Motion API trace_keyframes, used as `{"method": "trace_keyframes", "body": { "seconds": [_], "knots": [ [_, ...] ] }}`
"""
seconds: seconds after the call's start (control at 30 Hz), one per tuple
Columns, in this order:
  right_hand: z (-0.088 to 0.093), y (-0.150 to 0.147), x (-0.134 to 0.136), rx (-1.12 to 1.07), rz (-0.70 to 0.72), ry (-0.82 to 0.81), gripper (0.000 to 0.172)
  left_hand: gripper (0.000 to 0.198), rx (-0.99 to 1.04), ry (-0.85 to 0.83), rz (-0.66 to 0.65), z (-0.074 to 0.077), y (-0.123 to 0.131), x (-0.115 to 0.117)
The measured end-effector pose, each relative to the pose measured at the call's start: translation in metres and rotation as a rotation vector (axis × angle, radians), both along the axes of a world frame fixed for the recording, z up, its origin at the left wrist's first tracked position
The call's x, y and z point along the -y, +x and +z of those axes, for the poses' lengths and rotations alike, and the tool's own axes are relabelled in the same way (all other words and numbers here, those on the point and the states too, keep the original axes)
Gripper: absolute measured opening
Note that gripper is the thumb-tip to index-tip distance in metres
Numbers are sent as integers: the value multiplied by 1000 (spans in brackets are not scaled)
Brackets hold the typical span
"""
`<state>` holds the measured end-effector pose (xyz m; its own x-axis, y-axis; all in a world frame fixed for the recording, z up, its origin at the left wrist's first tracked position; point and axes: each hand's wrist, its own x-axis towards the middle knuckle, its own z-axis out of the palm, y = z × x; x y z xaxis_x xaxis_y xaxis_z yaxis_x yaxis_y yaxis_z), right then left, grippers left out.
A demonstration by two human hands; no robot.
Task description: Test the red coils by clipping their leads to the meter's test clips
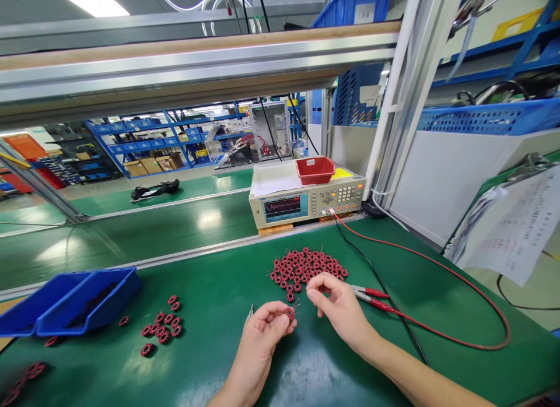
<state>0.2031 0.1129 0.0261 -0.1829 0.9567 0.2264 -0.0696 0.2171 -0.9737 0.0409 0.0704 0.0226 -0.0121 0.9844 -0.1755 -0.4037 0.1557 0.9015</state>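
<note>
I see the bare left hand (265, 334) above a glossy green surface (210, 325), its grip closed on a small red-and-black ring-shaped coil (290, 315), pinched between thumb and fingers. The bare right hand (341, 308) is just to the right, apart from the coil, thumb and forefinger close together; I cannot tell whether that grip has hold of anything. Beyond the hands lies a crowded cluster of similar coils (306, 267). Red-handled metal clips (380, 304) lie right of the right hand. Farther back stands a boxy beige electronic tester (310, 205), its screen lit. Left, loose coils (161, 330) lie near blue plastic bins (119, 299).
</note>
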Motion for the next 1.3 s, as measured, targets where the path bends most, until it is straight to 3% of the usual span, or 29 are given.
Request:
{"method": "trace_keyframes", "body": {
  "seconds": [0.17,0.27,0.47,0.73,1.0,1.3],
  "knots": [
    [6,3,6,137,-68,173,7,26,-185,127,-9,-8,-7,-5],
    [6,2,10,186,-57,274,10,25,-232,166,-1,-9,-9,-6],
    [0,2,12,258,-22,392,15,29,-297,187,23,-4,-6,-3],
    [-4,3,11,426,-107,608,14,29,-324,195,28,3,-4,-1],
    [-6,5,12,472,-115,667,17,27,-349,227,47,5,-4,-1],
    [-7,5,12,491,-105,676,18,16,-438,329,26,-2,-8,-1]
  ]
}}
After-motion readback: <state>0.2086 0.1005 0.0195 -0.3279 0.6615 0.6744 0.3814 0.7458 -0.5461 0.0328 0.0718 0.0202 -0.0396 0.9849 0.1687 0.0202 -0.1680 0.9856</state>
